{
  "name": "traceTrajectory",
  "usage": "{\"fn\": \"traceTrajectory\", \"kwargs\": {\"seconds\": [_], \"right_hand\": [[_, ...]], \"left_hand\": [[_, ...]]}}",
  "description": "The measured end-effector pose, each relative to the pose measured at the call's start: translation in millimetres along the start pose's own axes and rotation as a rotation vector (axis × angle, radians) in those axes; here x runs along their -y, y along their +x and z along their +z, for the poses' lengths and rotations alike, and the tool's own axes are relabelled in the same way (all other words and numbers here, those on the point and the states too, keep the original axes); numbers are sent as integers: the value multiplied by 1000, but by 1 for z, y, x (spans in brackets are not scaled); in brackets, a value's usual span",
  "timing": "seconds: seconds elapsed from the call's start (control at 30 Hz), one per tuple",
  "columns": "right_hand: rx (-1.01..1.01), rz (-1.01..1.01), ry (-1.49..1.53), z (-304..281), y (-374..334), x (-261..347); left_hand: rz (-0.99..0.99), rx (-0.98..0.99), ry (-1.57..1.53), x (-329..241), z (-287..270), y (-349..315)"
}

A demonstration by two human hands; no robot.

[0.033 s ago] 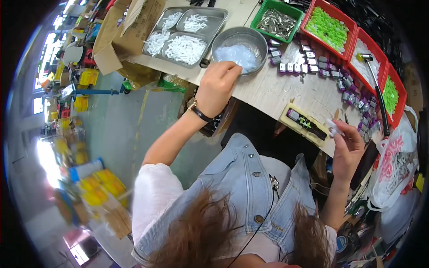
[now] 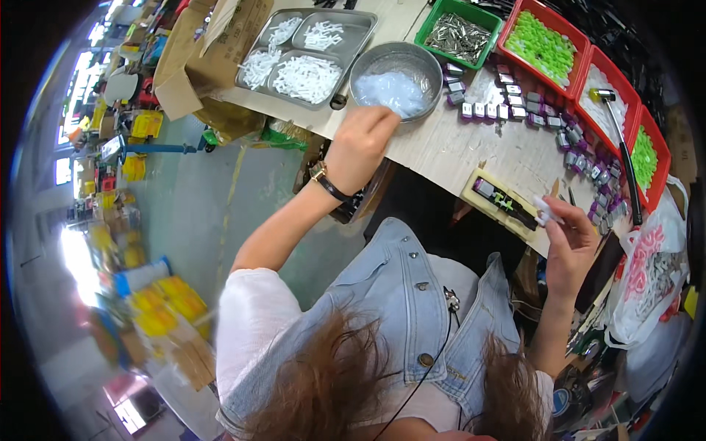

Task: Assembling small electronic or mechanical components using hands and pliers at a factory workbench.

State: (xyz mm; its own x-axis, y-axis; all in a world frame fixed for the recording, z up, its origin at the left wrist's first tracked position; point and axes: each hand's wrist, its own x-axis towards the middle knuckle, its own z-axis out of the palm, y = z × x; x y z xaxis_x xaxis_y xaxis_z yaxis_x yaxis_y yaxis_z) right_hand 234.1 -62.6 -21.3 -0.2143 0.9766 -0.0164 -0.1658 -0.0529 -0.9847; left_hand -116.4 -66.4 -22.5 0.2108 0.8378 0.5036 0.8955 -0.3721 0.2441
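Note:
My left hand (image 2: 362, 140) is over the near rim of a round metal bowl (image 2: 360, 65). Its thumb and fingers are pinched together; whatever is between them is hidden. Thin translucent plastic pieces (image 2: 390, 90) lie inside that bowl. At the right, my right hand (image 2: 572, 246) grips a small white plastic part (image 2: 545, 212) between thumb and fingers. Those fingers are beside the right end of a cream-coloured fixture (image 2: 479, 200) at the table edge. Seated in the fixture is a dark assembly (image 2: 504, 200) with a grey block and bright green bits.
Left of the bowl lies a divided metal tray (image 2: 353, 42) of white plastic parts. Behind are a green bin (image 2: 427, 26) of metal pieces and red bins (image 2: 581, 45) of green and white parts. Purple-and-grey blocks (image 2: 535, 120) cover the right side, near a black-handled hammer (image 2: 626, 158).
My right fingers and the white plastic part have shifted slightly toward the cream fixture. My left hand keeps its pinch at the bowl.

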Motion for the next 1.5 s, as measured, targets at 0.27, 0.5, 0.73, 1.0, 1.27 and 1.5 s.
{"fn": "traceTrajectory", "kwargs": {"seconds": [0.27, 0.5, 0.73, 1.0, 1.27, 1.5], "right_hand": [[96, 123, 170, 35, 0, -5], [52, 59, 233, 24, -11, 0], [93, -70, -14, 14, -17, 2], [-123, 192, -11, -15, -25, -8], [-228, 347, 115, -17, -24, -23], [-200, 342, -12, -7, -22, -25]], "left_hand": [[-496, -28, -774, -61, -11, -1], [-686, 156, -1328, -102, 8, 11], [-793, 368, -1403, -112, 16, 18], [-176, 80, -683, -112, 53, 14], [-58, 131, -623, -112, 84, 19], [-15, 92, -639, -114, 88, 19]]}}
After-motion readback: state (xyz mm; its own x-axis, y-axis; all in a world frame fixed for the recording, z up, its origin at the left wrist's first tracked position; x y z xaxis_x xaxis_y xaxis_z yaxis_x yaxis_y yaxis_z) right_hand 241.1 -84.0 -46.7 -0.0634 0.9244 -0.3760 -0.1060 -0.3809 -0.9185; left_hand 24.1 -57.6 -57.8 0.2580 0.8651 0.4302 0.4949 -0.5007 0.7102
